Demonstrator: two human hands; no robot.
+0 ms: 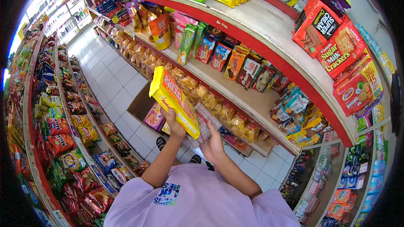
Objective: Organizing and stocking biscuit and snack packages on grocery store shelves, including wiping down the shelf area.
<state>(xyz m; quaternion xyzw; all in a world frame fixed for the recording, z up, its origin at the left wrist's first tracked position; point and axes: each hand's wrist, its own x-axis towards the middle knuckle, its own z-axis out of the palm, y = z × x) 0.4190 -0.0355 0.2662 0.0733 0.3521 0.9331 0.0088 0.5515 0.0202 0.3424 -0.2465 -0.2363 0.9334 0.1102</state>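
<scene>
A yellow and orange packet of cream biscuits (175, 100) is tilted upright before my chest. My left hand (174, 124) grips it by its lower left side. In my right hand (211, 141) is a red-and-white checked cloth (206, 122), held against or just behind the packet's lower right edge; whether they touch is hard to tell. Below and behind the hands, an open cardboard box (139, 104) stands on the floor with purple biscuit packets (154, 113) in it.
A red-edged shelf unit (233, 28) curves across ahead and to the right, stocked with biscuits and wafers. Its lower tier holds rows of clear-wrapped golden snacks (189, 85). Snack-bag shelves (60, 126) line the left. A white tiled aisle floor (116, 75) runs between.
</scene>
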